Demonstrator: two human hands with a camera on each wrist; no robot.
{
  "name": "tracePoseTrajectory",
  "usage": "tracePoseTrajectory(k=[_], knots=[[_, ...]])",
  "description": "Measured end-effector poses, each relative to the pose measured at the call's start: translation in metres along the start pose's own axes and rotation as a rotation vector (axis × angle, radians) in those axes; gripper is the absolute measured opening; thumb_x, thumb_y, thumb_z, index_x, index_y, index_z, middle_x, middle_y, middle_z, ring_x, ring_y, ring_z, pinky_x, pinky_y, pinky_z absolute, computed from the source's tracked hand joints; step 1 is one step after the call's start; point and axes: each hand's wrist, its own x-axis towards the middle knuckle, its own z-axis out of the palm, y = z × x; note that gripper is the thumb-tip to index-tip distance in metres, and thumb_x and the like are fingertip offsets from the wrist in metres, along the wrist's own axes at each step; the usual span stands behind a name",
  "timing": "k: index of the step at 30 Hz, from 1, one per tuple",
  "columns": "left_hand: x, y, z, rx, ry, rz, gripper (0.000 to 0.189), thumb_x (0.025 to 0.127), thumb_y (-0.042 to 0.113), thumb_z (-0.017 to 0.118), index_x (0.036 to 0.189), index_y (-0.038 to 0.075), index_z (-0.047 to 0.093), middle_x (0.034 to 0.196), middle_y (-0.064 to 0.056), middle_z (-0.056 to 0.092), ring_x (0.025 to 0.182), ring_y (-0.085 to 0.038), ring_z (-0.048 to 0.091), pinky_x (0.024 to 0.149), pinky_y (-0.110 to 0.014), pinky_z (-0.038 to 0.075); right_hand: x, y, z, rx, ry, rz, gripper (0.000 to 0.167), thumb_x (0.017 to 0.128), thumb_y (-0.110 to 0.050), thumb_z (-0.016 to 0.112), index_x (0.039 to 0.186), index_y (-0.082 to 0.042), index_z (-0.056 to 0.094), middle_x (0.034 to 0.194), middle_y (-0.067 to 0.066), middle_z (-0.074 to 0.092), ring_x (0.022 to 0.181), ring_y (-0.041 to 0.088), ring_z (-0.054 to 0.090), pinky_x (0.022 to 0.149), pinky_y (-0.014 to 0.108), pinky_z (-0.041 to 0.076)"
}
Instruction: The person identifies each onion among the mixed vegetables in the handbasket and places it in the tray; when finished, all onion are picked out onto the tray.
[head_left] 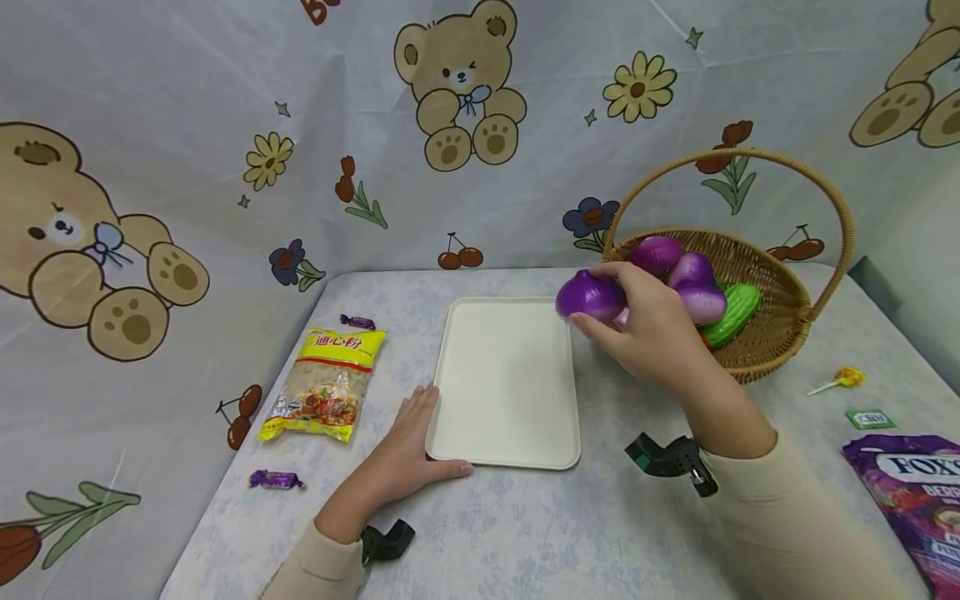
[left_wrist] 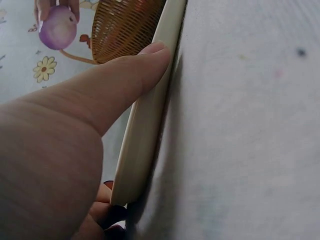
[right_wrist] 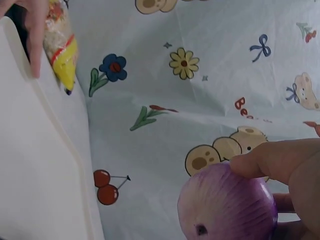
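Observation:
My right hand [head_left: 652,333] holds a purple onion [head_left: 588,296] between thumb and fingers, raised beside the basket's left rim. The right wrist view shows the glossy onion [right_wrist: 227,202] with a dark spot on it. My left hand [head_left: 401,454] rests at the near left corner of a white rectangular tray [head_left: 506,383]. Its fingers lie along the left side and its thumb along the near edge, touching the tray wall [left_wrist: 142,135] in the left wrist view. A wicker basket [head_left: 780,342] contains several purple vegetables [head_left: 655,254] and a bumpy green one [head_left: 735,317], partly hidden by the right hand.
A yellow-topped food bag [head_left: 322,383] lies left of the tray, with purple-wrapped candies [head_left: 276,479] near it. To the right are a yellow lollipop [head_left: 847,377], a small green packet [head_left: 870,418] and a purple FOX'S bag [head_left: 915,500]. The basket's tall handle [head_left: 843,217] arches up.

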Motion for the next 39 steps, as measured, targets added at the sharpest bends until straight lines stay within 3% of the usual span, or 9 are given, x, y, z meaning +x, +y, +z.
tracePoseTrajectory(k=[4,8,15,20,30,39], knots=[[0.001,0.001,-0.001,0.003,-0.002,0.006,0.135,0.077,0.072,0.084,0.17,0.007,0.011,0.175,-0.007,0.007,0.158,-0.019,-0.004,0.126,-0.045,0.003,-0.013,-0.006,0.015,0.024,-0.052,-0.116,0.059,0.091,-0.02,0.087,0.137,0.002,0.059,0.133,0.02,0.064,0.119,0.037,0.061,0.098,0.057,0.054],[0.001,0.001,-0.002,0.006,-0.002,0.011,0.135,0.077,0.071,0.084,0.169,0.006,0.011,0.175,-0.007,0.007,0.159,-0.02,-0.004,0.126,-0.044,0.002,-0.028,-0.008,0.031,0.065,-0.131,-0.157,0.06,0.089,-0.02,0.089,0.137,-0.001,0.058,0.132,0.015,0.064,0.118,0.032,0.064,0.095,0.052,0.057],[0.0,0.002,-0.001,0.023,-0.006,0.008,0.135,0.077,0.072,0.083,0.169,0.005,0.011,0.175,-0.009,0.007,0.159,-0.022,-0.004,0.126,-0.044,0.001,-0.047,-0.002,0.055,0.144,-0.247,-0.132,0.06,0.087,-0.018,0.09,0.137,-0.003,0.059,0.131,0.008,0.064,0.114,0.024,0.064,0.092,0.044,0.059],[0.001,0.001,-0.001,0.029,-0.005,0.005,0.135,0.077,0.073,0.082,0.169,0.005,0.011,0.175,-0.008,0.007,0.159,-0.022,-0.004,0.126,-0.044,0.001,-0.053,0.002,0.066,0.142,-0.304,-0.121,0.06,0.086,-0.019,0.091,0.136,-0.004,0.061,0.131,0.008,0.063,0.116,0.025,0.063,0.094,0.044,0.058],[0.0,-0.001,0.001,0.024,-0.002,-0.005,0.136,0.076,0.074,0.082,0.169,0.006,0.01,0.175,-0.007,0.006,0.159,-0.021,-0.004,0.126,-0.046,0.003,-0.057,0.007,0.082,0.175,-0.4,-0.158,0.066,0.079,-0.016,0.095,0.135,-0.003,0.062,0.13,0.007,0.065,0.119,0.024,0.061,0.1,0.047,0.053],[0.0,-0.001,0.001,0.017,0.005,0.002,0.137,0.075,0.075,0.082,0.169,0.006,0.01,0.175,-0.007,0.006,0.159,-0.022,-0.003,0.126,-0.048,0.005,-0.059,0.009,0.085,0.208,-0.502,-0.103,0.077,0.074,-0.016,0.097,0.141,-0.009,0.06,0.13,0.006,0.06,0.119,0.023,0.06,0.1,0.046,0.054]])
